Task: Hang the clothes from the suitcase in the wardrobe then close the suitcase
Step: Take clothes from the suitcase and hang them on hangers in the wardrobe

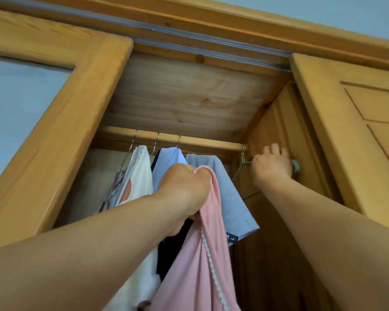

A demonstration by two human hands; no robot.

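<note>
bare stretch of rail (222,143) between blue-grey shirt (225,187) and empty hanger (241,169), hung shirts crowding the left, wardrobe side wall (276,135) closing the right

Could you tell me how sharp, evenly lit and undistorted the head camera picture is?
Head view: slightly soft overall; the right hand on the empty hanger looks blurred; the wardrobe interior lower right falls into shadow; wide-angle bending bows the door frames; no glare.
</note>
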